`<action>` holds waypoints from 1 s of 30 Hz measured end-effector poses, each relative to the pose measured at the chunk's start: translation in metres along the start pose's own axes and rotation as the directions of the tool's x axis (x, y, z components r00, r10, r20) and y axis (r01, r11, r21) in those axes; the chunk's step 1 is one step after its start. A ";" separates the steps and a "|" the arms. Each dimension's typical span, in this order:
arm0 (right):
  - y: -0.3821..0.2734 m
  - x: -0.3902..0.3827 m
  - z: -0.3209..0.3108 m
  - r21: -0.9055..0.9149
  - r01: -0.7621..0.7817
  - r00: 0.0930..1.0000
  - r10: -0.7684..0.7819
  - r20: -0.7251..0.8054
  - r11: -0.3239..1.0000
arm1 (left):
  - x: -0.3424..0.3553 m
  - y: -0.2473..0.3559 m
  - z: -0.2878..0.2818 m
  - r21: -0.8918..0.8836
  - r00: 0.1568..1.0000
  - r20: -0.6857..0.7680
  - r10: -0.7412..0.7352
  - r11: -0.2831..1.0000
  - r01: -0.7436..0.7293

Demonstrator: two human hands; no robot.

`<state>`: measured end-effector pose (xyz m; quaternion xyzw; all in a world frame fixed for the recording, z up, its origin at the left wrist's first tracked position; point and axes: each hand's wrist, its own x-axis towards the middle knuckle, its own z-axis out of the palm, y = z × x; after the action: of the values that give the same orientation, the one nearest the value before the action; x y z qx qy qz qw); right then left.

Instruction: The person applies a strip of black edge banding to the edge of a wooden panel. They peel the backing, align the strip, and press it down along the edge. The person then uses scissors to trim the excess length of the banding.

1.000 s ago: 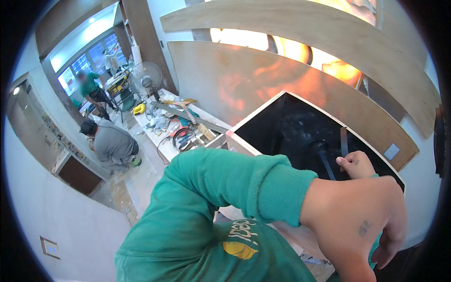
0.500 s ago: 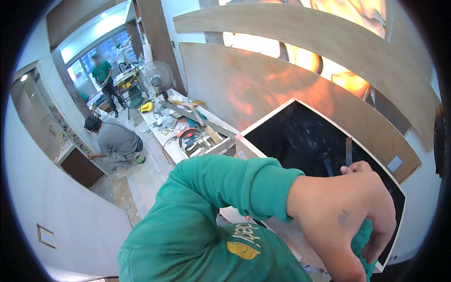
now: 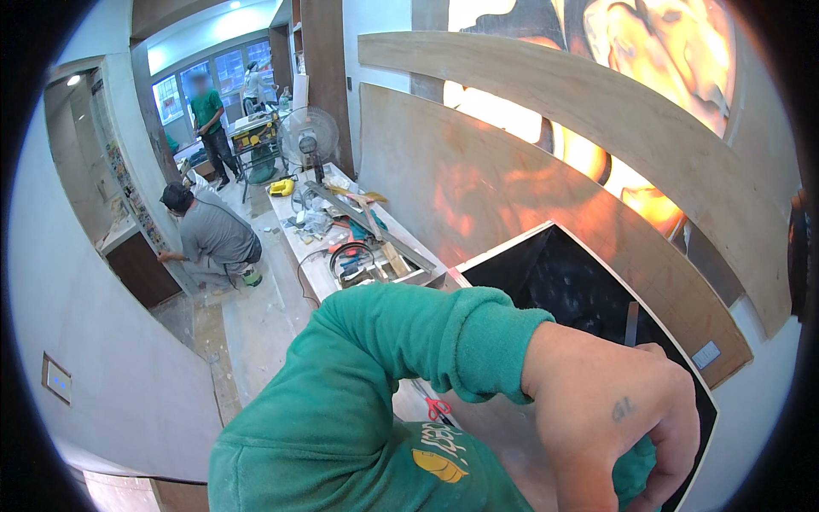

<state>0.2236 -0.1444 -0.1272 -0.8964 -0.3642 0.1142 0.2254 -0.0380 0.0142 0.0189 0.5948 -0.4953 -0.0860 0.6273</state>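
Note:
My left hand (image 3: 610,405) reaches across from the left, its arm in a green sleeve (image 3: 384,341). Its fingers curl down around a bit of green cloth, which looks like my other sleeve (image 3: 636,474). A narrow flat strip (image 3: 631,324) sticks up just beyond the knuckles; which hand holds it cannot be told. My right hand is almost wholly hidden behind the left. Both are over a black-lined open box (image 3: 563,282) with a pale rim. Red-handled scissors (image 3: 438,410) lie below my left forearm.
A long bench (image 3: 299,247) carries a yellow tool (image 3: 281,188), metal bars (image 3: 388,235) and clutter. A fan (image 3: 309,136) stands behind it. One person in grey (image 3: 213,226) crouches at a dark cabinet panel (image 3: 141,269); others stand farther back. A board (image 3: 401,162) leans against the right wall.
The view has shifted, so the room sits farther right and lower. My left hand keeps nearly the same pose, now covering more of the strip. The scissors have come into fuller view.

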 end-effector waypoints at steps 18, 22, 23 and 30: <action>0.023 0.008 0.011 0.057 0.135 0.988 -0.131 -0.080 0.989 | 0.009 -0.067 -0.021 0.409 0.977 0.064 0.203 0.888 -0.211; 0.011 0.010 0.022 0.659 0.273 0.960 -0.158 -0.230 0.701 | 0.011 -0.124 -0.079 0.409 0.945 -0.326 -0.007 0.901 0.148; 0.016 0.012 0.018 0.619 0.265 0.961 -0.148 -0.235 0.740 | 0.013 -0.135 -0.101 0.308 0.900 -0.431 -0.055 0.929 0.205; 0.019 0.018 0.009 0.281 0.304 0.929 -0.217 -0.300 0.910 | 0.005 -0.247 -0.210 0.207 0.692 -0.717 0.084 0.973 0.097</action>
<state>0.2450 -0.1409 -0.1450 -0.7973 -0.4246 0.0212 0.4285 0.2353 0.0811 -0.1427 0.6506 -0.2136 0.2096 0.6980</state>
